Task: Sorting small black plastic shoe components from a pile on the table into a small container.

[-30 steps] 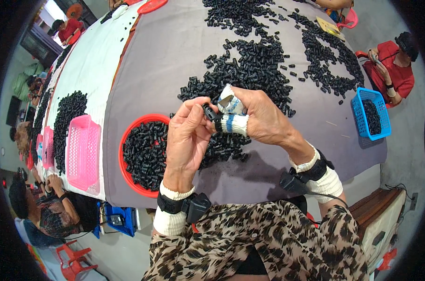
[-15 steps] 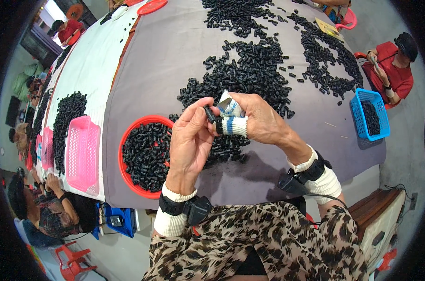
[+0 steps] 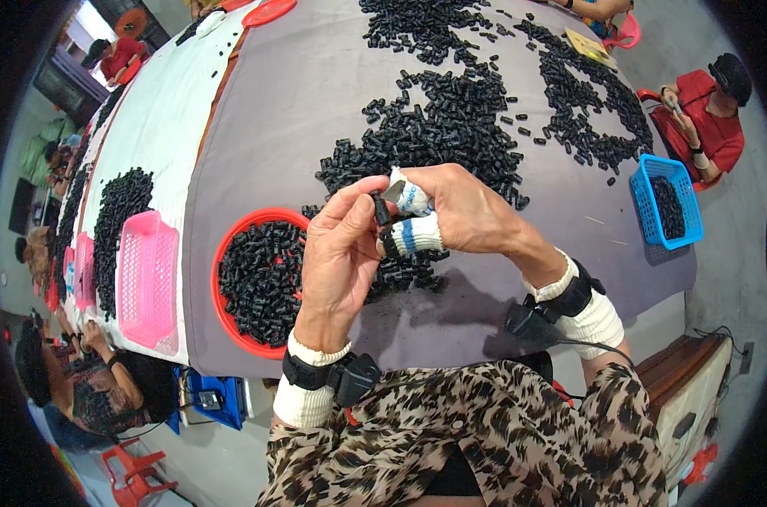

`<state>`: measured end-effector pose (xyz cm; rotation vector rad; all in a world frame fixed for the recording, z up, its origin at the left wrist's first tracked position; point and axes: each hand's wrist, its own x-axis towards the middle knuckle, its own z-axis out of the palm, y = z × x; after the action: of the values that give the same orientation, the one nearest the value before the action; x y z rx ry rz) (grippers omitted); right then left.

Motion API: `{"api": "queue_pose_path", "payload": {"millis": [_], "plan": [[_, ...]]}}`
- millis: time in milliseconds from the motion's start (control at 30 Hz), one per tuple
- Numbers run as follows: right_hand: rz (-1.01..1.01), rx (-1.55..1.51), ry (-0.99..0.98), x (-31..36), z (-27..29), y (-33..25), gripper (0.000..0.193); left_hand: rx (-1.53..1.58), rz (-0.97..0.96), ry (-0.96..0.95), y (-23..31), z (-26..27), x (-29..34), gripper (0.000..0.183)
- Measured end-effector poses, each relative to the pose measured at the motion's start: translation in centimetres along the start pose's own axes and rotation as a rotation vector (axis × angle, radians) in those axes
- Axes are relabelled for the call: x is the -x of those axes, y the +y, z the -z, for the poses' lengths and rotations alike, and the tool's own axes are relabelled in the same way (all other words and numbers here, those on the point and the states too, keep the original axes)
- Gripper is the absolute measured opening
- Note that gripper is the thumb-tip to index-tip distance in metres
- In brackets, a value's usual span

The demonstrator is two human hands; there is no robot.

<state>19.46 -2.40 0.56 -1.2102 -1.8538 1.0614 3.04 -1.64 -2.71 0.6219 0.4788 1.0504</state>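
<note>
My left hand [image 3: 337, 258] pinches a small black cylindrical plastic piece [image 3: 382, 209] upright between thumb and fingertips. Close against it is my right hand [image 3: 476, 207], its fingers curled in. White cloth finger covers [image 3: 415, 233] with blue marks wrap the right thumb and forefinger. Whatever those right fingers hold, if anything, is hidden. Just beyond both hands spreads a large pile of similar black pieces [image 3: 438, 127] on the grey tablecloth [image 3: 265, 127]. Beside my left hand stands a round red basin [image 3: 223, 314] filled with more of them.
Left of the basin is a pink basket [image 3: 149, 279], near another black heap [image 3: 123, 203]. A blue basket [image 3: 669, 241] with black pieces stands at the table's right edge. A co-worker in red [image 3: 709, 118] sits beyond it; others sit along the left side.
The black piece has turned more upright in my left fingertips. My right hand has shifted slightly left and its wrapped fingers have tilted a little.
</note>
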Motion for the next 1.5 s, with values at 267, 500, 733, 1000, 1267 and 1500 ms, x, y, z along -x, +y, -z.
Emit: {"api": "queue_pose_path", "payload": {"millis": [267, 500, 733, 1000, 1267, 1500], "plan": [[0.049, 0.054, -0.030, -0.3, 0.2, 0.0, 0.032, -0.039, -0.003, -0.078, -0.1, 0.6, -0.1, 0.024], [0.069, 0.042, -0.045, -0.3, 0.1, 0.5, 0.033, -0.060, 0.017, -0.062, 0.2, 0.4, 0.0, 0.023], [0.071, 0.076, -0.049, -0.2, -0.1, 0.5, 0.034, -0.130, 0.020, -0.008, 0.2, 0.2, -0.1, 0.021], [0.117, 0.079, -0.022, 0.0, -0.2, 0.9, 0.032, -0.139, 0.030, 0.006, 0.3, 0.0, -0.5, 0.021], [-0.018, -0.166, -0.036, 0.5, 0.8, 0.3, 0.028, -0.021, 0.057, -0.079, 0.1, 0.2, -0.5, 0.023], [-0.012, -0.054, -0.057, 0.3, 0.7, -0.1, 0.034, -0.037, 0.044, -0.089, 0.0, -0.1, -0.2, 0.022]]}}
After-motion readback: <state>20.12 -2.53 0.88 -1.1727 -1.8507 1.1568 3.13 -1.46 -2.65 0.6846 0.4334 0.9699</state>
